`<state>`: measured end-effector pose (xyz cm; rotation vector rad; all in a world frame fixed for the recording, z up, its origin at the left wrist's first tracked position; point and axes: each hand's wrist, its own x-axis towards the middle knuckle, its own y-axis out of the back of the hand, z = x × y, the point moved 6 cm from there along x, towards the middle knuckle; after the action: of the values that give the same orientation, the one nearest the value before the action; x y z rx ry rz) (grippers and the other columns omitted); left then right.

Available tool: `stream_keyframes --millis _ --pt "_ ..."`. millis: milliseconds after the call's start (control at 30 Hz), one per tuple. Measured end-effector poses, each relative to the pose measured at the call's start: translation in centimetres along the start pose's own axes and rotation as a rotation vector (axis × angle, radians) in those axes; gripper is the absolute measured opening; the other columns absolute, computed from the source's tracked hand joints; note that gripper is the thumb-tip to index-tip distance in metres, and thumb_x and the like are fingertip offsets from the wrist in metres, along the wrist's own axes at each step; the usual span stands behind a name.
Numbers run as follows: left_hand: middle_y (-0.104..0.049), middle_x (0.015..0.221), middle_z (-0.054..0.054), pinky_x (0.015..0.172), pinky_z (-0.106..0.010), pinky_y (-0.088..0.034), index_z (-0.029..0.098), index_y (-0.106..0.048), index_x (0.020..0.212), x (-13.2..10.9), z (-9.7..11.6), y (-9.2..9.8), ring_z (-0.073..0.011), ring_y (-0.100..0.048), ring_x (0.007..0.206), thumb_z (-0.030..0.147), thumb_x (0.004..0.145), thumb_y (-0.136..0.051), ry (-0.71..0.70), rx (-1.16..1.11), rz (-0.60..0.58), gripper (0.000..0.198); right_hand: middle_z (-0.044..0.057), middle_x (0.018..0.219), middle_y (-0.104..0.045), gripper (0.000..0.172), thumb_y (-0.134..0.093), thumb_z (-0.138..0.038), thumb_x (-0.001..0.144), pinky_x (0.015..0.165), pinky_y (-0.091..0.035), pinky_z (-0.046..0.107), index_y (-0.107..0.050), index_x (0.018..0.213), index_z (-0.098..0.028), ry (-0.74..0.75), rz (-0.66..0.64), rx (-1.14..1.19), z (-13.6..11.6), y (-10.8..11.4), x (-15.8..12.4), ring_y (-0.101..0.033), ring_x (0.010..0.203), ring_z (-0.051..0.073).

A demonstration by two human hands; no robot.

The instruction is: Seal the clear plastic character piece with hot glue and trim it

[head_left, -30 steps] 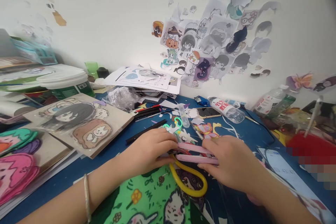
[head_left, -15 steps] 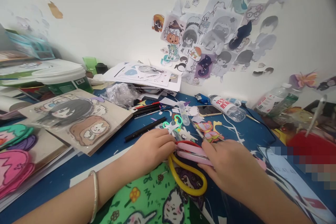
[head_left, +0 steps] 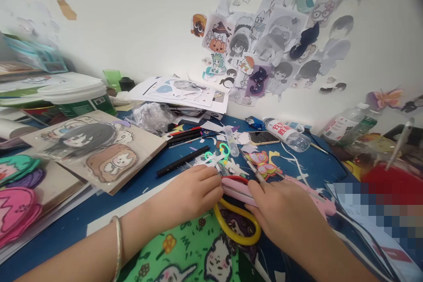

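Observation:
My left hand (head_left: 200, 188), a bangle on its wrist, is closed at the left end of a slim pink two-armed tool (head_left: 239, 191). Whatever its curled fingers hold is hidden. My right hand (head_left: 280, 211) pinches the right end of the same tool. Behind it shows a red curved edge (head_left: 235, 179). Just below is a yellow loop handle (head_left: 256, 231), lying over a dark purple picture piece (head_left: 236, 220). A green sheet with drawn flowers and animals (head_left: 188, 251) lies below my hands. A narrow metal-tipped tool (head_left: 254, 167) lies beyond my right fingers.
Pink-and-yellow cutouts (head_left: 262, 163), black markers (head_left: 181, 161), a phone (head_left: 263, 137) and a water bottle (head_left: 287, 134) lie behind my hands. At left is a picture-covered board (head_left: 145, 150); at right, a pink device (head_left: 325, 202) with cables.
My right hand has shifted slightly left, and the pink tool's two arms look closer together. More of the pink device at right now shows. My left hand is nearly still.

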<state>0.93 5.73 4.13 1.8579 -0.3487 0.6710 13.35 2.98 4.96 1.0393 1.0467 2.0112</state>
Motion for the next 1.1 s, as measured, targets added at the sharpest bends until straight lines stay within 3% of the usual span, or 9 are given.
stream_keyframes --millis 267,400,533,633,767,833,900,1000,1100 --pt "-0.063 0.073 -0.007 0.067 -0.030 -0.047 0.017 -0.056 0.076 0.0 -0.1 0.3 -0.0175 -0.056 0.073 0.014 0.094 -0.033 -0.016 0.042 0.002 0.029 0.001 0.049 -0.058 0.012 -0.060 -0.013 0.066 0.049 -0.016 0.028 -0.051 0.068 -0.020 -0.033 -0.012 0.015 0.0 -0.4 0.2 -0.051 0.042 0.017" --pt "-0.064 0.076 -0.006 0.064 -0.031 -0.046 0.017 -0.055 0.086 0.0 -1.1 1.0 -0.0180 -0.056 0.071 0.015 0.094 -0.034 0.066 0.132 0.039 0.022 0.001 0.053 -0.060 0.012 -0.063 -0.021 0.069 0.048 -0.018 0.028 -0.051 0.071 -0.020 -0.084 -0.014 0.055 0.6 -0.3 0.2 -0.054 0.046 0.018" --pt "-0.064 0.083 -0.007 0.068 -0.033 -0.049 0.016 -0.050 0.100 -0.4 -2.0 2.0 -0.0203 -0.058 0.077 0.023 0.089 -0.049 0.173 0.161 0.104 0.013 0.001 0.057 -0.061 0.014 -0.062 -0.026 0.073 0.048 -0.018 0.026 -0.050 0.073 -0.020 -0.150 -0.103 0.150 1.5 -0.9 0.2 -0.056 0.050 0.019" --pt "-0.058 0.107 -0.015 0.085 -0.043 -0.046 0.016 -0.041 0.118 -0.9 -3.4 3.1 -0.0286 -0.054 0.101 0.041 0.081 -0.060 0.399 0.151 0.206 0.049 -0.001 0.056 -0.057 0.016 -0.058 -0.032 0.077 0.047 -0.017 0.025 -0.046 0.071 -0.021 -0.245 -0.195 0.283 2.5 -1.6 0.4 -0.052 0.051 0.018" --pt "-0.050 0.120 -0.016 0.083 -0.045 -0.047 0.019 -0.028 0.131 -3.1 -6.5 2.3 -0.0313 -0.052 0.108 0.047 0.079 -0.058 1.013 -0.228 0.262 0.066 -0.006 0.054 -0.039 0.025 -0.053 -0.036 0.079 0.047 -0.019 0.023 -0.037 0.066 -0.022 -0.383 -0.242 0.611 3.8 -2.5 0.5 -0.038 0.050 0.013" --pt "-0.058 0.108 -0.012 0.076 -0.039 -0.049 0.019 -0.037 0.125 -3.5 -6.8 0.4 -0.0263 -0.058 0.096 0.046 0.085 -0.047 1.152 -0.584 0.201 0.049 -0.007 0.056 -0.030 0.029 -0.051 -0.038 0.080 0.048 -0.019 0.023 -0.032 0.065 -0.022 -0.393 -0.248 0.856 3.7 -3.0 0.6 -0.030 0.051 0.011" --pt "-0.063 0.089 -0.007 0.074 -0.033 -0.048 0.018 -0.053 0.102 -2.9 -6.2 -0.9 -0.0218 -0.061 0.084 0.041 0.090 -0.037 1.099 -0.830 0.131 0.031 -0.008 0.057 -0.025 0.032 -0.051 -0.042 0.081 0.048 -0.019 0.023 -0.031 0.065 -0.022 -0.388 -0.265 1.077 3.4 -3.7 0.6 -0.026 0.052 0.010" --pt "-0.062 0.069 -0.002 0.067 -0.028 -0.043 0.019 -0.054 0.069 -2.3 -5.5 -1.1 -0.0171 -0.057 0.068 0.035 0.091 -0.034 1.017 -0.859 0.080 0.034 -0.008 0.059 -0.023 0.035 -0.051 -0.047 0.081 0.049 -0.017 0.024 -0.032 0.067 -0.021 -0.379 -0.287 1.248 2.8 -4.4 0.5 -0.025 0.054 0.010" --pt "-0.056 0.060 0.001 0.058 -0.025 -0.038 0.020 -0.048 0.061 -2.3 -5.2 -0.5 -0.0145 -0.050 0.058 0.035 0.090 -0.036 1.017 -0.810 0.084 0.034 -0.008 0.060 -0.021 0.037 -0.053 -0.046 0.081 0.049 -0.016 0.024 -0.030 0.065 -0.021 -0.379 -0.295 1.276 2.4 -4.6 0.5 -0.023 0.055 0.010"
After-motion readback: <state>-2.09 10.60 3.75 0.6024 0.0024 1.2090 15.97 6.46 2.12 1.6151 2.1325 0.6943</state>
